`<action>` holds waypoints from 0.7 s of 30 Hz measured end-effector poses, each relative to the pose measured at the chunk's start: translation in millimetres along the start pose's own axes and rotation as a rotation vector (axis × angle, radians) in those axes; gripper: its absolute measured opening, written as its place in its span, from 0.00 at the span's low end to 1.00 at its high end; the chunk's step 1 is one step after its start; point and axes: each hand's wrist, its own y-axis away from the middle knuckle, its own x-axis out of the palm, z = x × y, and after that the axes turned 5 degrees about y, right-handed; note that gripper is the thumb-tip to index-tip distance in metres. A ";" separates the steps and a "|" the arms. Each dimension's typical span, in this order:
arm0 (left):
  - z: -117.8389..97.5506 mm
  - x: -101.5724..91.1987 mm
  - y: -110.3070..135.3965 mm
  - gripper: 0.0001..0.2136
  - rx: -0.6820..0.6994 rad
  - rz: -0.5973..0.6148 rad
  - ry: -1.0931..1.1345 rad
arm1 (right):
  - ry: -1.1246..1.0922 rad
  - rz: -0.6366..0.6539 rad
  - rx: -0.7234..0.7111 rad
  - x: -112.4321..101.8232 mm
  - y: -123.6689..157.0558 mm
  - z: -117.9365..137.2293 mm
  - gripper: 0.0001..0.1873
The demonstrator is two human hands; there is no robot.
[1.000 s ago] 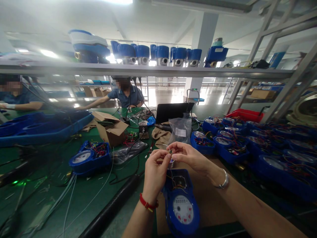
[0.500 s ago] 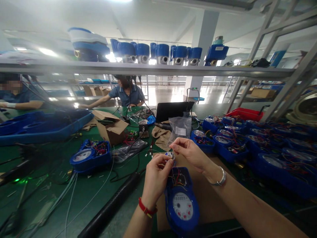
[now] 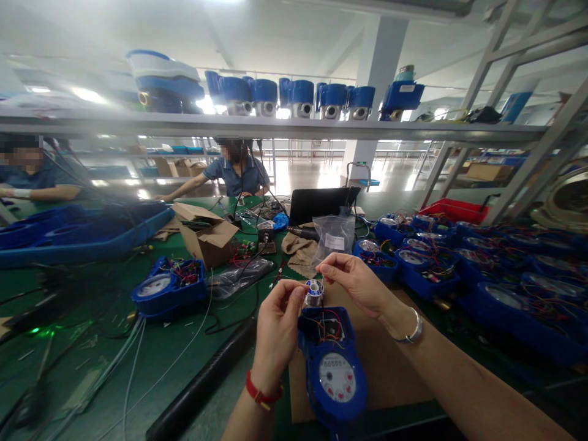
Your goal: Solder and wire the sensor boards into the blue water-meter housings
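A small spool [image 3: 314, 286] with a blue-and-white label stands behind the blue water meter [image 3: 337, 375], whose dial faces up and whose wiring compartment lies open at the far end. My left hand [image 3: 281, 315] is closed in a pinch at the spool's left side; what its fingertips hold, if anything, is hidden. On the other side, my right hand [image 3: 353, 280] pinches a thin, pale strand beside the spool. Red and yellow wires [image 3: 331, 324] lie loose inside the meter's compartment, below both hands.
Several open blue meters [image 3: 427, 263] crowd the right side, and another meter [image 3: 168, 288] sits to the left. A cardboard box [image 3: 206, 236], plastic bag [image 3: 335, 239] and black tube [image 3: 202, 380] lie around. Cardboard [image 3: 395, 367] is under the work. Two people sit across the bench, beneath a shelf [image 3: 294, 127].
My left hand has shifted left, away from the right hand, uncovering more of the spool. My right hand stays almost in place, and the meter appears slightly further left.
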 end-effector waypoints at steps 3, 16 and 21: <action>-11.0 4.0 -2.1 0.10 0.055 -0.014 0.040 | 0.002 0.009 0.003 -0.1 2.5 2.7 0.17; -12.2 21.6 -6.5 0.10 0.011 0.097 0.075 | -0.030 -0.010 -0.012 -4.4 9.2 9.3 0.16; -10.2 13.4 -6.0 0.13 0.019 0.006 0.090 | -0.033 -0.071 -0.029 -11.8 9.1 8.2 0.16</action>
